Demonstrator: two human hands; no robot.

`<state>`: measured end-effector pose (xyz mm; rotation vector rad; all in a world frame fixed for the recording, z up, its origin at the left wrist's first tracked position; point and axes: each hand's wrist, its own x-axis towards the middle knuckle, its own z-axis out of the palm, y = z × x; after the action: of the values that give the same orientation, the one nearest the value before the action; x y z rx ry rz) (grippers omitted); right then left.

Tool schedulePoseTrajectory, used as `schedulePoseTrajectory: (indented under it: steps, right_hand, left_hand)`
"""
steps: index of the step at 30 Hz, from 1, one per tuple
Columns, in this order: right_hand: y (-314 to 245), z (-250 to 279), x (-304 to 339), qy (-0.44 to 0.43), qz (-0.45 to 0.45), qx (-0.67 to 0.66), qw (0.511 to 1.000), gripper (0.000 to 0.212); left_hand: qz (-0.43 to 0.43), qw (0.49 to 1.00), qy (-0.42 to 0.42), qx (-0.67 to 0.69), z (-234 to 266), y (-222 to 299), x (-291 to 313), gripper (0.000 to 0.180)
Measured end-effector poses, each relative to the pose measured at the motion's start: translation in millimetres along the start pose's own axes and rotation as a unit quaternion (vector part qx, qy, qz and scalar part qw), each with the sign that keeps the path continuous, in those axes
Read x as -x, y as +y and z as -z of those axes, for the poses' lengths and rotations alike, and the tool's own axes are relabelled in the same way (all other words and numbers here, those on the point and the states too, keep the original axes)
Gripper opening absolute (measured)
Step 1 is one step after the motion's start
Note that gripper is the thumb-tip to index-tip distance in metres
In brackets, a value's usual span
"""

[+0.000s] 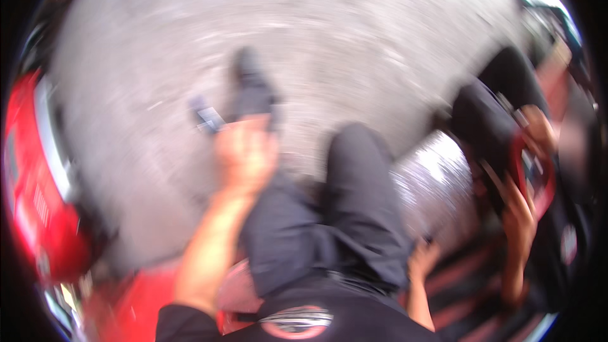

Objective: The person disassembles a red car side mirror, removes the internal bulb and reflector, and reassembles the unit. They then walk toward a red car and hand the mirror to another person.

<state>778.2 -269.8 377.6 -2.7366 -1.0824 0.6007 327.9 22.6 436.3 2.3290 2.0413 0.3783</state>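
Observation:
My left hand [247,152] reaches forward over my left leg and is smeared by motion. From its finger side sticks a small silver-and-blue object [210,118], too blurred to name, which the hand seems to grip. My right hand [422,259] is low beside my right thigh, its fingers curled at a small dark thing I cannot make out. Just ahead of that hand lies a shiny, crinkled silver surface [437,177].
Another person sits close at my right; their hands [520,212] hold a red-rimmed object [535,174]. A red machine or vehicle part [44,183] stands at far left. Something red [142,301] is beneath me at lower left. Grey concrete floor [354,44] spreads ahead.

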Motion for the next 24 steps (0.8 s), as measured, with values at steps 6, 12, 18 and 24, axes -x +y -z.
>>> schedulePoseTrajectory:
  steps: [6, 12, 18, 24]
  right_hand:
    - [-155.5, 93.6, -49.8, -0.141, 0.322, -0.047, 0.935, 0.027]
    - [-388.0, 59.6, -29.6, -0.163, 0.59, 0.065, 0.788, 0.06]
    - [-446.9, 25.6, 14.2, -0.176, 0.508, -0.043, 0.842, 0.067]
    - [-372.2, 18.9, 23.8, -0.288, 0.42, 0.132, 0.85, 0.061]
  left_hand:
    - [-0.202, 0.92, 0.099, 0.322, 31.6, 141.2, 14.9, 0.041]
    - [-0.13, 0.969, 0.019, 0.211, 14.9, 59.3, -0.7, 0.031]
    - [0.533, 0.807, -0.151, 0.207, -190.0, -212.2, 71.1, 0.026]
    - [0.689, 0.663, -0.266, 0.12, -256.5, -312.6, 156.5, 0.039]
